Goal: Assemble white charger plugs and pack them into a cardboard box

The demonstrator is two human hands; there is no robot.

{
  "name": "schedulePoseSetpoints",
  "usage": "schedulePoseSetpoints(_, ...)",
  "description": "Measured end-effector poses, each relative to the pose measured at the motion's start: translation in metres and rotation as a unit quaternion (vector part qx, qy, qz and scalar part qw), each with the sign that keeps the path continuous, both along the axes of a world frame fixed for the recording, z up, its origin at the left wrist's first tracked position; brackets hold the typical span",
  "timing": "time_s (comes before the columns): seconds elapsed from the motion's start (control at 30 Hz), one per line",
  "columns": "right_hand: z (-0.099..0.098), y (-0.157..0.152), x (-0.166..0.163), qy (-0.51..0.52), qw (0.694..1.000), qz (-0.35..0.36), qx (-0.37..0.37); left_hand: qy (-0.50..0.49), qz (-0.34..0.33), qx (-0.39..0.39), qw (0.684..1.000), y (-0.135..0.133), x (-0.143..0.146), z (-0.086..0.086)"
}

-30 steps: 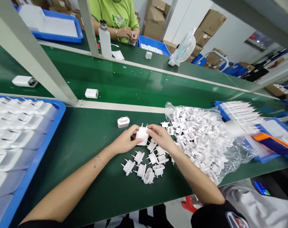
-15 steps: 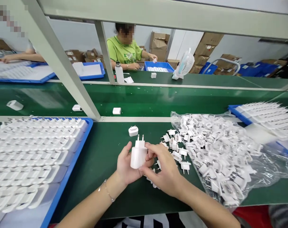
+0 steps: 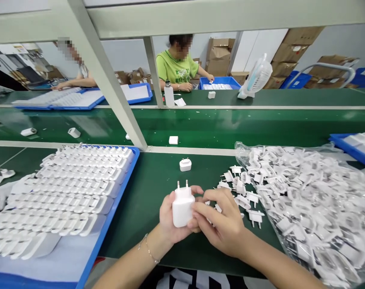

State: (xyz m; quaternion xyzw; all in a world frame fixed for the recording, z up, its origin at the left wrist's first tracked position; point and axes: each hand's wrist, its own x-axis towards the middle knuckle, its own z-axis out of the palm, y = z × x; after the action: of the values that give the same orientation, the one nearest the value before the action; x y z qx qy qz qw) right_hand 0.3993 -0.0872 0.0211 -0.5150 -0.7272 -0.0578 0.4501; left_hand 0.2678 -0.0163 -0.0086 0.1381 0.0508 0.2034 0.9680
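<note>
A white plug charger (image 3: 182, 210) stands upright in my left hand (image 3: 169, 222), its two metal pins pointing up. The fingers of my left hand wrap round it from the left and behind. My right hand (image 3: 223, 220) has thumb and fingers bent together against the charger's right edge. Just beyond my hands, another white charger (image 3: 185, 165) stands on the green bench with its pins up. Loose white plug heads (image 3: 244, 200) with pins lie scattered beside my right hand, some partly hidden behind it.
Rows of white chargers fill a blue tray (image 3: 102, 237) at left. A clear plastic bag (image 3: 277, 233) heaped with white plug heads lies at right. A metal post (image 3: 122, 104) rises ahead. White chargers lie on the green belt (image 3: 206, 128); beyond it, a person in green (image 3: 176, 66) works.
My view has swung left, so the scene shifts right and more of the left tray shows. The charger has turned slightly in my hands, its pins appearing wider apart. Both hands stay on it.
</note>
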Motion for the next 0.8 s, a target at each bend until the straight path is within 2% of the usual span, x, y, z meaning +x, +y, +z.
schedulePoseSetpoints(0.2,-0.001,0.001,-0.008,-0.046,0.997,0.040,0.036,-0.017,0.036,0.010,0.999,-0.005,-0.007,-0.004)
schedulePoseSetpoints(0.27,-0.002,0.006,-0.004,-0.023,0.999,0.040,0.020,-0.026,0.049,-0.003,0.998,-0.003,-0.013,-0.005)
schedulePoseSetpoints(0.33,-0.005,0.022,0.010,0.009,1.000,0.013,-0.025,-0.028,0.093,-0.035,0.995,0.003,-0.022,-0.005)
schedulePoseSetpoints(0.43,-0.017,0.073,0.048,0.042,0.983,-0.048,-0.173,-0.005,0.203,-0.088,0.975,0.018,-0.041,-0.005)
schedulePoseSetpoints(0.5,-0.030,0.119,0.077,0.054,0.958,-0.062,-0.274,0.023,0.258,-0.094,0.961,0.028,-0.057,-0.004)
schedulePoseSetpoints(0.53,-0.037,0.144,0.089,0.057,0.950,-0.070,-0.298,0.037,0.275,-0.090,0.957,0.032,-0.065,-0.004)
schedulePoseSetpoints(0.67,-0.069,0.229,0.111,0.013,0.944,-0.068,-0.323,0.054,0.313,-0.076,0.945,0.033,-0.097,0.004)
schedulePoseSetpoints(0.8,-0.106,0.277,0.112,-0.101,0.928,-0.015,-0.358,0.021,0.367,-0.065,0.928,0.024,-0.123,0.015)
